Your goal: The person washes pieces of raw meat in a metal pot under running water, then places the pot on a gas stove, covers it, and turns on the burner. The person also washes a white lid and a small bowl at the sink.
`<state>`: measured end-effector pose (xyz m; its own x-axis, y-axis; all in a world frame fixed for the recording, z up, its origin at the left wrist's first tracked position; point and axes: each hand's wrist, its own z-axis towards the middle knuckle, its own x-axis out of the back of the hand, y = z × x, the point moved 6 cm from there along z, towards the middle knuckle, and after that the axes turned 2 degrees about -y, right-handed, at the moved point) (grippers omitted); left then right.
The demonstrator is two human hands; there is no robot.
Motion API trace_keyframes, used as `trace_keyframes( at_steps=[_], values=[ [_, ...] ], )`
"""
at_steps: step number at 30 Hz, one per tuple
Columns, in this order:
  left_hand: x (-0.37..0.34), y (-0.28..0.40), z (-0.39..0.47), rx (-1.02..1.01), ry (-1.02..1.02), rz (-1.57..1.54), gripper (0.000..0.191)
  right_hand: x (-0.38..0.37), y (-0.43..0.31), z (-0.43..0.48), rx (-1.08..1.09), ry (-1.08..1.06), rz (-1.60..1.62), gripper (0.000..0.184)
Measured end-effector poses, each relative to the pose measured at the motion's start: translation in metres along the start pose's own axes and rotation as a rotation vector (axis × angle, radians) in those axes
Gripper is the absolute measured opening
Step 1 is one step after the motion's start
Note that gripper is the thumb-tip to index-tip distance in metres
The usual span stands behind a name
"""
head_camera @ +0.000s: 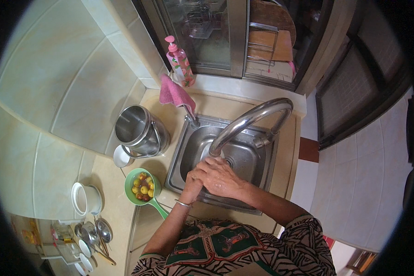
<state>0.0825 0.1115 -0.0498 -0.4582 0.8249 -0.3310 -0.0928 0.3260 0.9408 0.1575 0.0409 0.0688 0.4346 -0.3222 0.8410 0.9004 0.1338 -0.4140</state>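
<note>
Both hands meet over the near side of a stainless steel sink, just under the mouth of the curved chrome faucet. My right hand is wet, its fingers bent and lying across my left hand, which has a metal bangle at the wrist. A white object, perhaps a bowl, shows beyond the fingers beneath the spout. Whether either hand grips it cannot be seen. Left of the sink sits a green long-handled dipper with several yellow and reddish-brown round fruits inside.
A lidless steel pail and a small white bowl stand left of the sink. A pink cloth drapes over a small tap. The pink pump bottle is on the windowsill. Farther left are a white pot and steel ladles.
</note>
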Motion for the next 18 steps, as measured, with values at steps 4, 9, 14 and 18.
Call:
trace_keyframes(
  at_steps=[4,9,14,18],
  values=[
    [-0.004,-0.002,0.001,0.246,0.033,0.159,0.017,0.002,0.03,0.006,-0.09,0.118,0.022,0.024],
    [-0.024,0.028,0.003,0.249,0.007,0.042,0.026,-0.012,0.132,-0.009,-0.555,0.056,0.438,0.026],
    [-0.019,0.042,0.006,0.313,0.029,-0.153,0.028,-0.051,0.166,-0.063,-0.848,0.247,1.348,0.025],
    [-0.012,0.035,0.01,0.409,0.173,-0.184,0.033,-0.08,0.148,-0.083,-0.859,0.311,1.812,0.026]
  ],
)
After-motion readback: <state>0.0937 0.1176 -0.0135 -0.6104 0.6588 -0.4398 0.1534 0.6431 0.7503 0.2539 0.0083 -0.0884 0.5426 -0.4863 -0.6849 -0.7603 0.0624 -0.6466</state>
